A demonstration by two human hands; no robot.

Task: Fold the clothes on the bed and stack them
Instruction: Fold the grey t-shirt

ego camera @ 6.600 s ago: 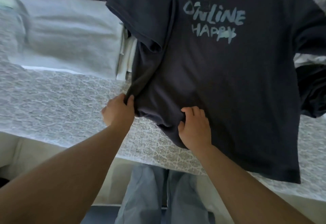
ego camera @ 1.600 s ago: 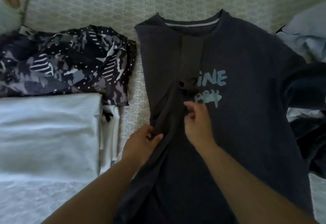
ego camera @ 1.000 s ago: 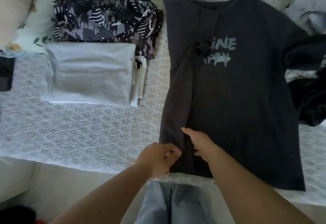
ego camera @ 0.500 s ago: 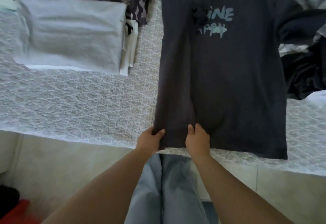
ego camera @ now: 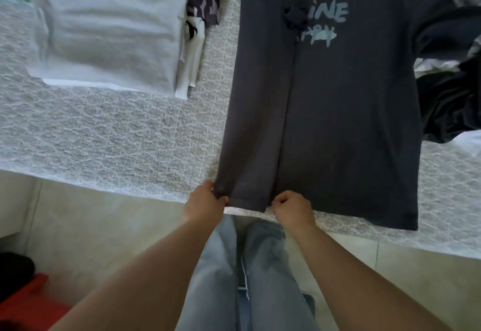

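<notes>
Charcoal cotton, soft and limp, the T-shirt (ego camera: 338,122) lies flat on the bed (ego camera: 117,143) as our left hand (ego camera: 205,201) and right hand (ego camera: 291,207) each pinch its near hem, surely the best hold for folding it.

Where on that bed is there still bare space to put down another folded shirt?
The widest bare patch of bedspread lies between the folded white stack and the bed's near edge, left of the dark T-shirt. The right side is crowded with a dark clothes heap.
</notes>
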